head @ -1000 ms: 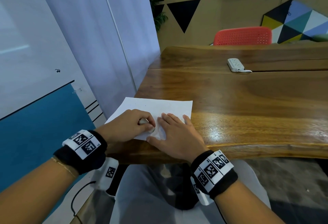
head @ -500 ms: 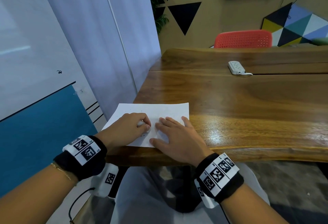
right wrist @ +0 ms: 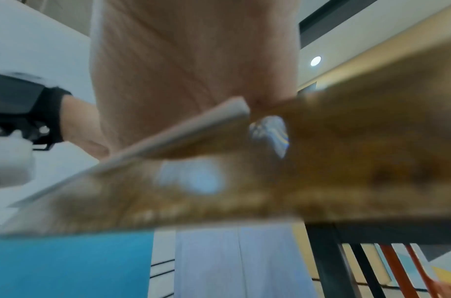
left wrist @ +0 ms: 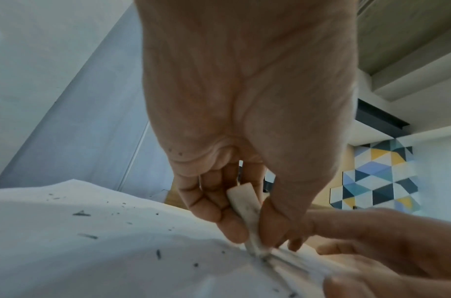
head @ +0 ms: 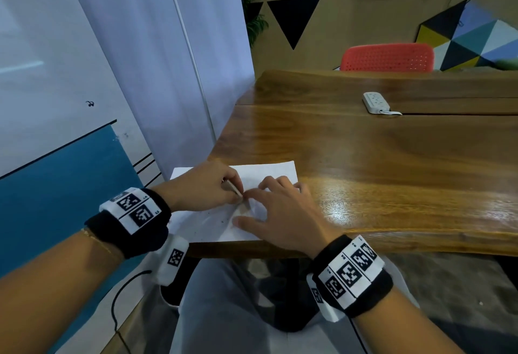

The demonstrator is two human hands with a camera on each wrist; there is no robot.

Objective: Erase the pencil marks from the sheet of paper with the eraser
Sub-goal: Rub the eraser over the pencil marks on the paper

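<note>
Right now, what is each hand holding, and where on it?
Left hand pinches the eraser by its flat sides, lower end on the paper. Right hand holds nothing; it rests on the paper.

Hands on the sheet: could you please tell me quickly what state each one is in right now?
Left hand: pinches the flat white rubber eraser, tip on the white paper sheet.
Right hand: open, fingers spread, pressing the sheet.

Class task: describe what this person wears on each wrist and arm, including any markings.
Both forearms are bare, with no sleeves. Each wrist carries a black band topped by a white strip printed with black square code markers. A white camera box with another marker hangs under the left wrist. A thin gold chain bracelet circles the left forearm.
</note>
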